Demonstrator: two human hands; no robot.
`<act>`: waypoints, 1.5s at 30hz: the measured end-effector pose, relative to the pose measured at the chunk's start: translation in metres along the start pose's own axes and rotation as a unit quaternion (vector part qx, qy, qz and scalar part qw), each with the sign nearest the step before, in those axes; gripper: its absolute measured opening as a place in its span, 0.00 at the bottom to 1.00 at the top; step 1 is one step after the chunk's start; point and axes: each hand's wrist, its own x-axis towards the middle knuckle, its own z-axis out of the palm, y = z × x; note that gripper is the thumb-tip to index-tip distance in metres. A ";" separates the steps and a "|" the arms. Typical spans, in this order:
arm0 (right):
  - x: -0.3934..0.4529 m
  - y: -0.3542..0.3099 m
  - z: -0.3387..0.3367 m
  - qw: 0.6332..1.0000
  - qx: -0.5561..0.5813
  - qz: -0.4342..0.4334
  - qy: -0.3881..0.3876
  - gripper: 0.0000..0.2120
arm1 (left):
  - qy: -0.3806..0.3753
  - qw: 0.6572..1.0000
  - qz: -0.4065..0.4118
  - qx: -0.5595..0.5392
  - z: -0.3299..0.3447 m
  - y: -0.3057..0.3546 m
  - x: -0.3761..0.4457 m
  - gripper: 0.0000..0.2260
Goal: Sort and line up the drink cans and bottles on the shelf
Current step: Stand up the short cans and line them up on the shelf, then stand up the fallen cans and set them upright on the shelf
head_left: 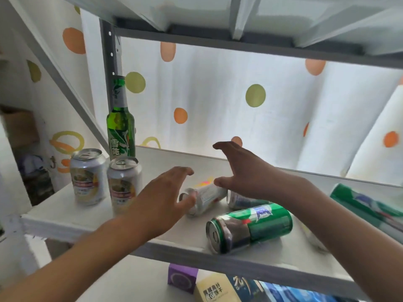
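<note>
While toppled, silver can (204,198) lies sideways between open hands.

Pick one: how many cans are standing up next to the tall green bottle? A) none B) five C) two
C: two silver cans stand upright at the shelf's left end, just in front of the green bottle; the other cans lie on their sides.

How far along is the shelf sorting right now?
Early stage. Done: two silver cans and the green bottle stand upright at left. In hand: nothing; both hands reach open toward a tipped white can. Left: the green can and others lying down.
</note>
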 end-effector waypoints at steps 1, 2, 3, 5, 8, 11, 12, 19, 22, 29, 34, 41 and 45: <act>-0.004 0.005 -0.001 1.000 -0.001 0.004 0.003 0.37 | -0.019 0.999 -0.025 -0.003 0.006 -0.001 0.004 0.23; -0.007 0.010 -0.002 1.000 -0.003 0.008 0.006 0.36 | -0.037 0.998 -0.047 -0.004 0.012 -0.002 0.008 0.26; -0.010 0.014 -0.002 1.000 -0.005 0.012 0.007 0.36 | -0.052 0.997 -0.062 -0.003 0.017 -0.003 0.012 0.28; -0.014 0.019 -0.003 1.000 -0.008 0.017 0.013 0.36 | -0.084 0.993 -0.086 0.014 0.024 -0.006 0.018 0.36; -0.018 0.025 -0.002 1.000 -0.007 0.016 0.024 0.34 | -0.138 0.983 -0.110 0.056 0.029 -0.008 0.024 0.48; -0.019 0.027 -0.001 1.000 0.001 0.018 0.025 0.33 | -0.166 0.976 -0.104 0.092 0.033 -0.011 0.027 0.49; -0.019 0.027 0.000 1.000 0.003 0.019 0.021 0.32 | -0.164 0.977 -0.099 0.098 0.034 -0.012 0.028 0.48; -0.017 0.030 0.005 1.000 0.010 0.007 0.012 0.30 | -0.034 0.994 -0.098 0.031 0.028 -0.007 0.037 0.35; -0.012 0.033 0.004 1.000 0.013 0.002 0.017 0.29 | 0.004 0.995 -0.089 0.051 0.012 -0.002 0.052 0.33; -0.006 0.038 0.000 0.999 0.023 -0.008 0.025 0.29 | 0.000 0.991 -0.030 0.130 -0.033 0.014 0.090 0.28; -0.007 0.040 0.001 0.999 0.025 -0.012 0.019 0.26 | -0.025 0.989 -0.010 0.145 -0.045 0.023 0.102 0.25; -0.011 0.042 0.001 0.999 0.034 -0.004 0.009 0.23 | -0.155 0.967 -0.015 0.202 -0.033 0.019 0.105 0.24; -0.017 0.045 0.000 0.999 0.046 0.006 0.010 0.22 | -0.175 0.960 -0.015 0.218 -0.022 0.011 0.104 0.24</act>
